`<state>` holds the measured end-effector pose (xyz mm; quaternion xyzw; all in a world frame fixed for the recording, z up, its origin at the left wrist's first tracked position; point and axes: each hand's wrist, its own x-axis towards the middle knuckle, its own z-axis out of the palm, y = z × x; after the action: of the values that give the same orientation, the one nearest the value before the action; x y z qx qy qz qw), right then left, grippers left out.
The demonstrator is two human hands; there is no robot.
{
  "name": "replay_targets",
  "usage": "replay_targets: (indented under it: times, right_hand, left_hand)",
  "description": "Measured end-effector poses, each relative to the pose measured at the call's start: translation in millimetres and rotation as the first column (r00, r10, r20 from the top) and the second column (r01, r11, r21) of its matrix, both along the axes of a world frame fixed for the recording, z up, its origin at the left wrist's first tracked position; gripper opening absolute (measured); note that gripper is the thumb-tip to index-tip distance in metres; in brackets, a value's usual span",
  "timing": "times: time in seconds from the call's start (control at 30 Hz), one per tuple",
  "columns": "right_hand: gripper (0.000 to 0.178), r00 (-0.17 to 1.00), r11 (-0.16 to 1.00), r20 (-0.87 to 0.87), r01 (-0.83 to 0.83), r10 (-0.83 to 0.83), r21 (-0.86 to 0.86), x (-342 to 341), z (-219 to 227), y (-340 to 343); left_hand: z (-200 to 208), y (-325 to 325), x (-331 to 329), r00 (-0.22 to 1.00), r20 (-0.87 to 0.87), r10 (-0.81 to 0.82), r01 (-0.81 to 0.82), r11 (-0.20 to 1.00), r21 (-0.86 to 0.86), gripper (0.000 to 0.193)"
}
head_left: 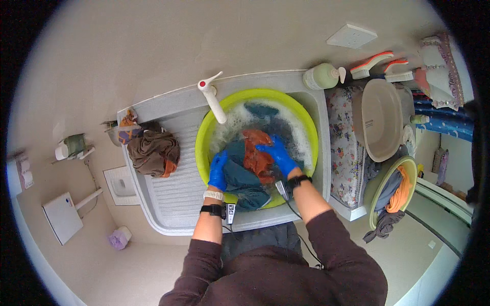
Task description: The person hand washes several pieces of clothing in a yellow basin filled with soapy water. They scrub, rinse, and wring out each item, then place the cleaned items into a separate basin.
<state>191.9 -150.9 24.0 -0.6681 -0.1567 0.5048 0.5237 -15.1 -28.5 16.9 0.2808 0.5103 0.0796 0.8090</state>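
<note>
Dark brown fabric of the wearer's sweater [286, 283] fills the bottom of the frame, nearest the camera. At center, the blue-gloved right hand [278, 155] touches rust-orange wet cloth [256, 153], its digits partly apart; whether they grip it cannot be told. To its left, the blue-gloved left hand [218, 171] lies against a dark teal wet garment [244, 178], fingers close together, their hold likewise unclear. Both cloths lie bunched in a round lime-green basin [265, 94] at the frame's center, amid foamy water [230, 113]; the teal garment overlaps the lower rim. Above the basin's upper left extends a white lever faucet [213, 104]. Around it spreads a speckled grey sink [186, 186] with a ribbed board, bearing a crumpled brown cloth [153, 150] at left. At upper right stand a pale green pump bottle [321, 76] and, farther right, an oval beige tub [383, 120].
</note>
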Motion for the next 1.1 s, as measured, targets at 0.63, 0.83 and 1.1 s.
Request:
replay_targets:
  times: [0.63, 0.83, 1.1]
  right_hand:
    - [0.053, 0.831, 0.987, 0.533, -0.138, 0.160, -0.081, -78.3, 57.2, 52.5]
    - [0.050, 0.864, 0.966, 0.503, 0.125, 0.007, -0.228, -8.9, 13.2, 47.8]
    - [0.040, 0.912, 0.967, 0.371, -0.088, 0.175, -0.238, -14.2, -39.5, 19.0]
  left_hand:
    - [9.5, -10.6, 26.9, 0.954, 0.092, -0.284, 0.188, 0.811, 0.555, 0.040]
    - [8.9, -6.0, -3.7, 0.896, -0.008, 0.443, -0.436, 0.885, 0.161, 0.055]
    - [-2.2, 12.8, 10.8, 0.992, -0.121, -0.046, 0.073, 0.970, 0.231, 0.050]
